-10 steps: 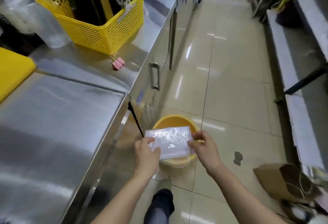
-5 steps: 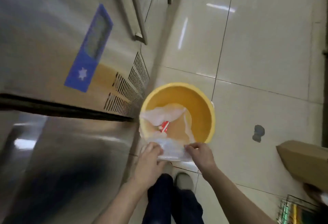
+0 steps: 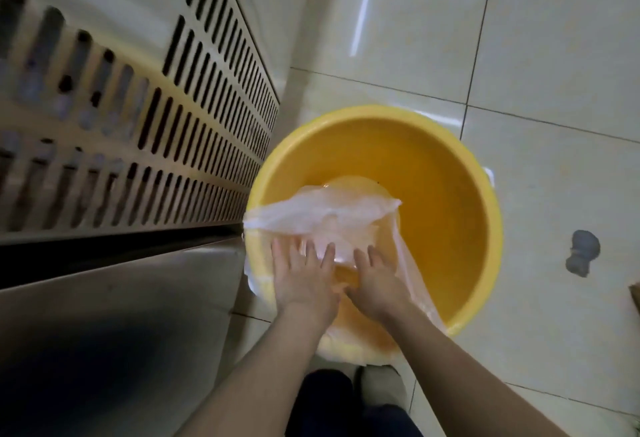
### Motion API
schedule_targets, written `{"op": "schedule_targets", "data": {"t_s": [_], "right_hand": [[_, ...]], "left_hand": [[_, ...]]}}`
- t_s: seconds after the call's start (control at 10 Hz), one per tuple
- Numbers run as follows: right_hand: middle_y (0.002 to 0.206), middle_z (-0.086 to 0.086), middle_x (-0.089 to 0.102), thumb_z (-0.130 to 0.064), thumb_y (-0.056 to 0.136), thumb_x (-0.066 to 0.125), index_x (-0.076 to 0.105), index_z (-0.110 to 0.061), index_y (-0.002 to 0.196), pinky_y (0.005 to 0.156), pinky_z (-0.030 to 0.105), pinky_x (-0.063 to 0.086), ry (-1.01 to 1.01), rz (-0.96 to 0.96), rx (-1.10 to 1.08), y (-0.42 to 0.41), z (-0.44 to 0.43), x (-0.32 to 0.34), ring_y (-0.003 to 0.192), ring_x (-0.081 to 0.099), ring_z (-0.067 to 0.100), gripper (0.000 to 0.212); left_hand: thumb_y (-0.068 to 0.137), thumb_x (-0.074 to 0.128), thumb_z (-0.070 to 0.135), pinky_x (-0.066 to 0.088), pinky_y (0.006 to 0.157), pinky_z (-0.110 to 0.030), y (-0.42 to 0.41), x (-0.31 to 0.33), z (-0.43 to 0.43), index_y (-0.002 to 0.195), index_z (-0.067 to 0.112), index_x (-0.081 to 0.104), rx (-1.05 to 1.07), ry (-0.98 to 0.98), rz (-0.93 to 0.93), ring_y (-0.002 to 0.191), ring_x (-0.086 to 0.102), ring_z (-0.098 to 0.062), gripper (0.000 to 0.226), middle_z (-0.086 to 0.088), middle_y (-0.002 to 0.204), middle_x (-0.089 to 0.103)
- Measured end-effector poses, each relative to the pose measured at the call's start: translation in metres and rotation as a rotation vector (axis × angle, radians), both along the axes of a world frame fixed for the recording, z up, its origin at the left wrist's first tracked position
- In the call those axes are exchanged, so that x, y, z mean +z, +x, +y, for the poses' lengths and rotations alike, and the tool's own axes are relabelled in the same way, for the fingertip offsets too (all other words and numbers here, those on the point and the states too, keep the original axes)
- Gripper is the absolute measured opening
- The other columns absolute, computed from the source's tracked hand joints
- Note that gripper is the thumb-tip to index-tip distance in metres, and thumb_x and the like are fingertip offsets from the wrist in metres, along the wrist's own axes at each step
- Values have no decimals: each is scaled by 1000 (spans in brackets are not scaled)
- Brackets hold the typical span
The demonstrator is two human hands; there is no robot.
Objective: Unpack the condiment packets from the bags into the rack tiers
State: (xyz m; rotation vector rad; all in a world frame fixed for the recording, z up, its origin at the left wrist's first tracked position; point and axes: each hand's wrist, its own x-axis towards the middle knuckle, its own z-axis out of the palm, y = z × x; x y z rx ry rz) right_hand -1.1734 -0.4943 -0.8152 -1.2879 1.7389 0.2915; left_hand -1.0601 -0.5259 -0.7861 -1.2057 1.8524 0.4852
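Two hands, left hand (image 3: 304, 277) & right hand (image 3: 375, 280), fingers spread flat, pressing clear plastic bag (image 3: 329, 215) down in yellow tub (image 3: 485, 228) on floor. Bag looks thin, light, slippery; prob best pinched at an edge.

Bucket (image 3: 450, 201): smooth yellow plastic, semi-gloss. Bag (image 3: 322, 211) inside: thin translucent plastic film, crinkled. Cabinet (image 3: 114, 298): brushed stainless steel, slotted vent panel (image 3: 194, 125). Floor (image 3: 554, 38): glossy pale ceramic tile.
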Motion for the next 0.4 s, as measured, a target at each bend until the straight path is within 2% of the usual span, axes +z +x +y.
{"op": "schedule_targets", "data": {"t_s": [0.1, 0.2, 0.3, 0.4], "right_hand": [[152, 14, 21, -18, 91, 47, 28, -12, 138, 102, 44, 36, 136, 22, 49, -1, -11, 1, 138, 23, 31, 51], [139, 14, 42, -22, 92, 46, 36, -10, 133, 94, 40, 40, 65, -8, 23, -10, -19, 24, 126, 41, 31, 43], [140, 10, 44, -33, 91, 47, 32, -18, 138, 94, 40, 41, 39, -18, 88, -20, -29, 64, 124, 45, 30, 51], [142, 9, 42, -42, 87, 52, 29, -23, 138, 95, 44, 44, -31, -13, 157, -30, -40, 111, 125, 45, 31, 59]], "left_hand": [[93, 38, 40, 25, 104, -45, -11, -1, -11, 138, 19, 29, 65, 101, 14, 127, 42, -27, 51, -2, 141, 43], [93, 39, 35, 36, 88, -35, -6, 22, -13, 121, 16, 43, 28, -22, 209, 116, 51, -25, 34, -4, 125, 53], [92, 38, 38, 36, 92, -36, 5, 57, -15, 117, 16, 45, 81, -88, 339, 113, 51, -26, 34, -5, 119, 57], [89, 40, 44, 37, 95, -37, 16, 98, -23, 125, 19, 44, 166, -149, 395, 116, 49, -25, 44, -4, 123, 56]]}}
